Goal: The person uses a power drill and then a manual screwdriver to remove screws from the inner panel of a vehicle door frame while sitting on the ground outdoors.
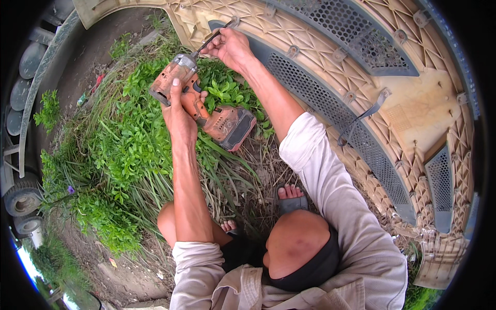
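A worn orange cordless drill (194, 104) lies sideways in my left hand (179, 114), its grey-black battery pack toward the right. The fingers go round its handle and body, with the thumb along the side. From the drill's nose a long dark bit (209, 41) slants up to the right. My right hand (231, 49) pinches this bit partway along its shaft. The bit's far end meets a small metal clip (233, 22) on the rim of a large tan ribbed plastic panel (413, 106). Whether a screw sits there is too small to tell.
Grey honeycomb mesh strips (330, 116) run along the panel, and a loose dark strap (369, 109) hangs off it. Leafy green plants (129, 129) and dry grass grow under my arms. Vehicle wheels (23, 201) stand at the far left. My bent knee (299, 243) is close below.
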{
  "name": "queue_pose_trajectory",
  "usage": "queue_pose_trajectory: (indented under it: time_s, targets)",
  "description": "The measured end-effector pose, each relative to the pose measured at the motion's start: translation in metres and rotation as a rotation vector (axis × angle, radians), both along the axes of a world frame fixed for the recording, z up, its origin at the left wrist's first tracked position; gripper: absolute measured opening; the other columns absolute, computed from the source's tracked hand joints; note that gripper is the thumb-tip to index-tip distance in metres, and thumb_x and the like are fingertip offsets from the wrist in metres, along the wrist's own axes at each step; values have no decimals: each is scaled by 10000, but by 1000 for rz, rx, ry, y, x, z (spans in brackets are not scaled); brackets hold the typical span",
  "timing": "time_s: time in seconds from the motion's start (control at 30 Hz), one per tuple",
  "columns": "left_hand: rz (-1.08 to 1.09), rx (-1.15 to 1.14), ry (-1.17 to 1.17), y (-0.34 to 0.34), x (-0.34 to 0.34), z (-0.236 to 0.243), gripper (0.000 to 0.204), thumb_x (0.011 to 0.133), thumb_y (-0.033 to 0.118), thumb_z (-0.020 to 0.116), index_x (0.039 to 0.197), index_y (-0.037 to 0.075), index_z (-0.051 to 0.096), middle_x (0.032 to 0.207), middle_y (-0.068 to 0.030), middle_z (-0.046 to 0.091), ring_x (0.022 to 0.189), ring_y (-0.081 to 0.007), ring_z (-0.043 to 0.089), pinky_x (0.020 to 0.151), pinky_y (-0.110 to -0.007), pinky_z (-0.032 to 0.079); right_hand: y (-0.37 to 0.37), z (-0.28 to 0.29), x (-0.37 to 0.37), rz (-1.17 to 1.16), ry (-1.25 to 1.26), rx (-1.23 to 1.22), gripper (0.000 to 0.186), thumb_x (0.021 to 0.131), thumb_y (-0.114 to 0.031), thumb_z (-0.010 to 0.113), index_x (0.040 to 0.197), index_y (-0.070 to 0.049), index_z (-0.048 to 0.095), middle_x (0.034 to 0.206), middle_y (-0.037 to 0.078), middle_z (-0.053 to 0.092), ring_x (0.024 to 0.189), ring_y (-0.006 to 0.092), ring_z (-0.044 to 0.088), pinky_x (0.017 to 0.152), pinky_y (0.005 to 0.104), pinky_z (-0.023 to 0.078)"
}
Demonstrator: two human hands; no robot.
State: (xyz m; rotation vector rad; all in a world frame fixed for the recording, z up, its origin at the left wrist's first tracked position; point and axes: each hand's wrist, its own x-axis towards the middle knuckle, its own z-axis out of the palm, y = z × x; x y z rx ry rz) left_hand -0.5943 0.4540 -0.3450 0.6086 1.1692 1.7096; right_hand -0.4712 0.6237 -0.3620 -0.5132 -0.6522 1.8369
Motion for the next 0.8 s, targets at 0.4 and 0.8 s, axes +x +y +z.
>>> queue_pose_trajectory:
  time_s: [0.4, 0.8]
  targets:
    - [-20, 149, 370, 7, -2, 42, 549, 883, 218, 816, 1311, 2, 549, 1025, -125, 704, 707, -169, 665, 617, -292, 578, 7, 4, -5, -66, 246, -92, 207, 1024, -122, 423, 1023, 45, 546, 739, 102, 533, 707, 252, 559, 790, 526, 582]
    - [34, 10, 259, 28, -8, 33, 520, 1022, 384, 610, 1352, -16, 583, 1157, -167, 710, 661, -163, 641, 480, -246, 475, 11, 16, -11, -52, 176, -137, 230, 1032, -143, 412, 927, 33, 516, 730, 93, 512, 704, 267, 578, 825, 597, 604]
